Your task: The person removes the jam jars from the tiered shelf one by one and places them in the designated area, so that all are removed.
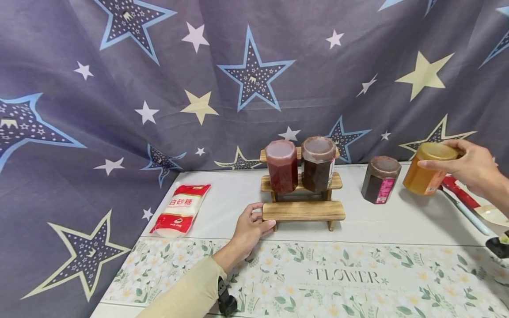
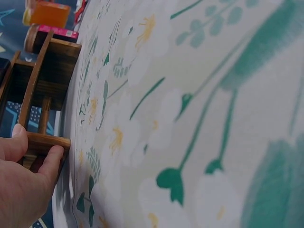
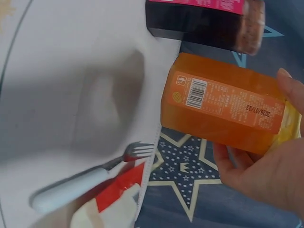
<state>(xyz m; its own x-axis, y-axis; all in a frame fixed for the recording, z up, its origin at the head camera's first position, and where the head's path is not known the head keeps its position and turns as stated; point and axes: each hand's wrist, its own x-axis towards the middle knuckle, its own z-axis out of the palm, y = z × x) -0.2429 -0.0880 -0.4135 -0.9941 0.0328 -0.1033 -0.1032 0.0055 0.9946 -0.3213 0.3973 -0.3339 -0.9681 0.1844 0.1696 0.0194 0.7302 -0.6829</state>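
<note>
My right hand grips an amber jar around its yellow lid; the right wrist view shows the orange label with a barcode on the jar. Under the tilted jar, its shadow falls on the table. At the middle, my left hand pinches the left end of the lowest step of a tiered wooden rack, thumb in front. On the rack's middle step stand a red jar and a dark jar, side by side. Left of the amber jar, a dark jar with a pink label stands on the table.
A red and white bag of sugar lies at the left. A fork with a pale handle lies beside a red and white packet at the right. Behind the table hangs a star-patterned cloth. A flowered mat covers the front.
</note>
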